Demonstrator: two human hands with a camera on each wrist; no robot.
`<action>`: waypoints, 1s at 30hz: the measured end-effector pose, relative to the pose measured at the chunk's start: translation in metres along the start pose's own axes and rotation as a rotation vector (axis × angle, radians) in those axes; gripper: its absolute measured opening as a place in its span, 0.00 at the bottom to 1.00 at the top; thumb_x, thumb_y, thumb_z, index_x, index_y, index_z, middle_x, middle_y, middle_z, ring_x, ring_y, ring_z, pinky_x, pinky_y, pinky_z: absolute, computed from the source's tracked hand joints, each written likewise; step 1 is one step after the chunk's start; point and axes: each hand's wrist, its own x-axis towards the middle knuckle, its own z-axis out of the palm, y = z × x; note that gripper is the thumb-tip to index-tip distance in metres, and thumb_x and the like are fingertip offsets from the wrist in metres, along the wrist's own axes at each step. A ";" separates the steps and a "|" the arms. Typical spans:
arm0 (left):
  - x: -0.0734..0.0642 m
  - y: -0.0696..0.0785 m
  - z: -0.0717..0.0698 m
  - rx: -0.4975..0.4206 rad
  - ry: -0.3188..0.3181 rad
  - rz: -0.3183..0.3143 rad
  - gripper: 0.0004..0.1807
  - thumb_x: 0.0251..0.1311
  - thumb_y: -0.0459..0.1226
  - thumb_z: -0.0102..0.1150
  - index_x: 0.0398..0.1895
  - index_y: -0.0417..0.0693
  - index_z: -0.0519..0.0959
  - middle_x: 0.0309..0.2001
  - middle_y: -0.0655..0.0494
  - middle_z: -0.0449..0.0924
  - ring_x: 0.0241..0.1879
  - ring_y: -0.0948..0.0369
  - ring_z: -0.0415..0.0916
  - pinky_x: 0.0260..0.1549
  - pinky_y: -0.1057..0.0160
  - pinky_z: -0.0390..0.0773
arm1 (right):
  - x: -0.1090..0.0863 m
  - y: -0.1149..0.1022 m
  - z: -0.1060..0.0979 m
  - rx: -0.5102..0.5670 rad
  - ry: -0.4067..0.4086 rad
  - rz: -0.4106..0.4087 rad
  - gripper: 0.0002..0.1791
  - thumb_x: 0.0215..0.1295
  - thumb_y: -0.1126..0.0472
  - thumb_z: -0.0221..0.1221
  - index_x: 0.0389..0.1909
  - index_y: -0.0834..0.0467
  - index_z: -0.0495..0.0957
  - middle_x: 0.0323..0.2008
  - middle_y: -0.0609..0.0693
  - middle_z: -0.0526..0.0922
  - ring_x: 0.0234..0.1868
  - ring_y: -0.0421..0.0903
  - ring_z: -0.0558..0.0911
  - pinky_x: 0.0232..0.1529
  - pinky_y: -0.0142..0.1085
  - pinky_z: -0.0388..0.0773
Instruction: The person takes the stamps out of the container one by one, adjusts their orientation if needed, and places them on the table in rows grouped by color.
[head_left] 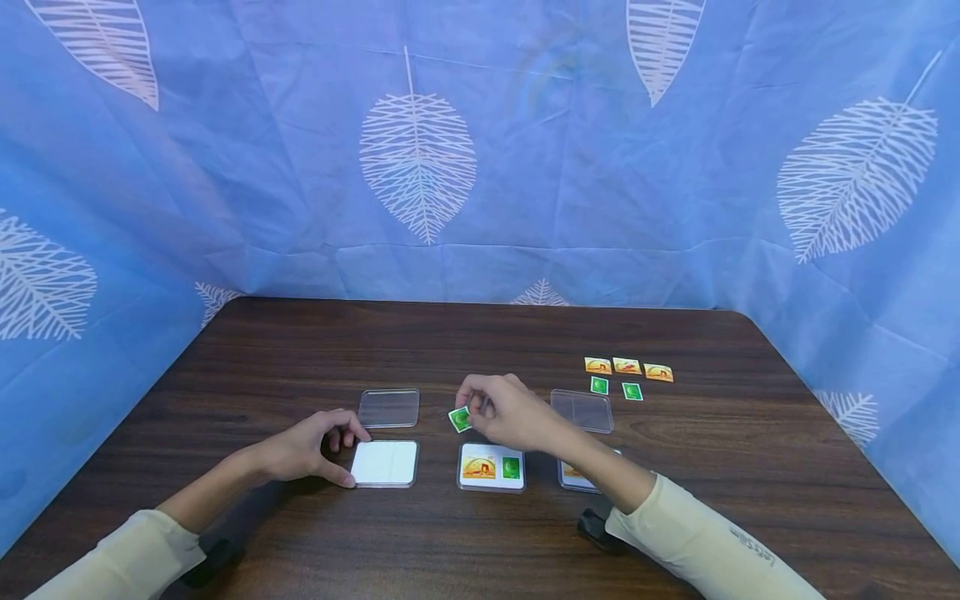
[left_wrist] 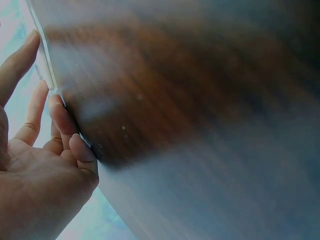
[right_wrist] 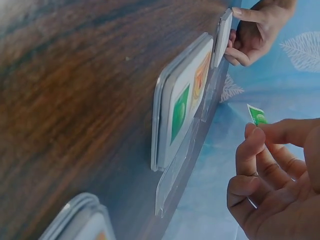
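My left hand (head_left: 311, 446) holds the left side of a shallow clear plastic case with a blank white card (head_left: 385, 463), thumb at the near corner and forefinger at the far one. Between thumb and forefinger, my right hand (head_left: 513, 412) pinches a small green sticker with a white border (head_left: 460, 419), raised above the table in the right wrist view. Just in front of that hand lies a middle case (head_left: 489, 450) whose white card bears an orange picture sticker (head_left: 478, 468) and a green one (head_left: 511, 467). The right forearm partly covers a third case (head_left: 576, 482).
Behind the cases lie clear plastic lids, one at left (head_left: 388, 408) and one at right (head_left: 588, 411). Farther right are three orange stickers (head_left: 627, 366) in a row and two green stickers (head_left: 632, 392). A blue leaf-print curtain (head_left: 315, 167) surrounds the dark wooden table (head_left: 337, 350).
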 end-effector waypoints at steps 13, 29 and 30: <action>-0.001 0.000 -0.001 0.004 -0.005 0.014 0.24 0.54 0.32 0.78 0.51 0.36 0.78 0.41 0.51 0.67 0.38 0.57 0.63 0.38 0.62 0.65 | -0.007 0.009 -0.014 0.030 0.022 -0.017 0.10 0.65 0.74 0.63 0.43 0.61 0.80 0.29 0.44 0.79 0.20 0.36 0.72 0.27 0.32 0.74; 0.000 0.001 0.000 0.001 0.001 -0.005 0.25 0.53 0.31 0.78 0.51 0.35 0.77 0.41 0.50 0.68 0.38 0.55 0.62 0.38 0.63 0.64 | -0.015 0.016 -0.017 0.025 0.025 -0.001 0.11 0.65 0.73 0.64 0.47 0.65 0.82 0.30 0.45 0.82 0.26 0.36 0.77 0.31 0.32 0.76; 0.000 0.001 0.000 0.001 0.001 -0.004 0.25 0.53 0.31 0.78 0.51 0.35 0.77 0.41 0.50 0.68 0.38 0.55 0.62 0.38 0.63 0.64 | -0.016 0.016 -0.017 0.024 0.027 0.010 0.10 0.65 0.73 0.64 0.47 0.64 0.82 0.31 0.45 0.81 0.26 0.36 0.76 0.31 0.32 0.76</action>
